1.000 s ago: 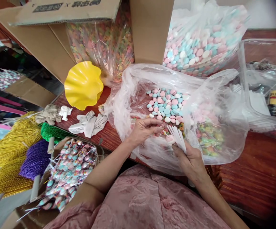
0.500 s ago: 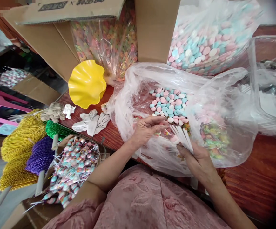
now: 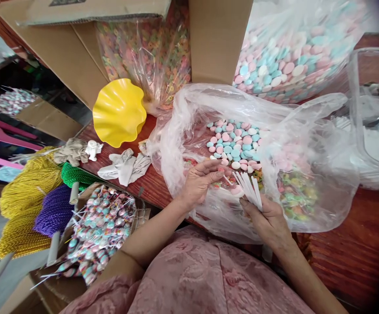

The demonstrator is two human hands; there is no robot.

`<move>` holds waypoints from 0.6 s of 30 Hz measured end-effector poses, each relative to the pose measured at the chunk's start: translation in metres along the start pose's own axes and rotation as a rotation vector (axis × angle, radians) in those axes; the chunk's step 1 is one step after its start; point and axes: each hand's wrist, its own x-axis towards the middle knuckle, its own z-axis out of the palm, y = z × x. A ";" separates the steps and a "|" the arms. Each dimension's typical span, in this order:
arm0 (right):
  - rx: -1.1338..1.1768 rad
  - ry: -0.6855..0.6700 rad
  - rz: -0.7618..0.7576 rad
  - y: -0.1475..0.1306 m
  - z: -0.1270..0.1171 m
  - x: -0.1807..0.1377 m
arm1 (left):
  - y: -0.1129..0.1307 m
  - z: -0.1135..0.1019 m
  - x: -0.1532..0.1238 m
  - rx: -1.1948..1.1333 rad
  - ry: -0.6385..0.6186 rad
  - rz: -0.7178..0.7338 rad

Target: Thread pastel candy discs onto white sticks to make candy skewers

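My right hand (image 3: 268,220) grips a fanned bundle of white sticks (image 3: 248,188) at the mouth of a clear plastic bag (image 3: 310,144). Inside the bag lie several pink, blue and white candy discs (image 3: 235,144) and some green and yellow candies (image 3: 295,196). My left hand (image 3: 202,181) is curled just left of the sticks, its fingertips pinched together on a small candy and a stick tip at the bag's opening. Both hands rest against the bag's crumpled near edge.
A yellow wavy bowl (image 3: 119,111) and white crumpled gloves (image 3: 125,165) lie on the wooden table (image 3: 356,235). A box of finished lollipops (image 3: 99,229) sits at lower left beside gold, green and purple cord (image 3: 29,196). Cardboard boxes (image 3: 218,39) and big candy bags (image 3: 290,56) stand behind.
The hands have stayed at the bag's mouth; the left fingers have closed more tightly toward the stick tips. The view has shifted slightly.
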 end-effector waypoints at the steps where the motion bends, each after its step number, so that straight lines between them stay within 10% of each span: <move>1: -0.002 0.002 -0.002 0.000 0.001 0.000 | 0.000 0.000 0.000 0.006 0.014 0.002; 18: -0.097 -0.014 -0.005 0.001 0.008 0.002 | -0.009 -0.016 -0.010 0.378 0.044 0.171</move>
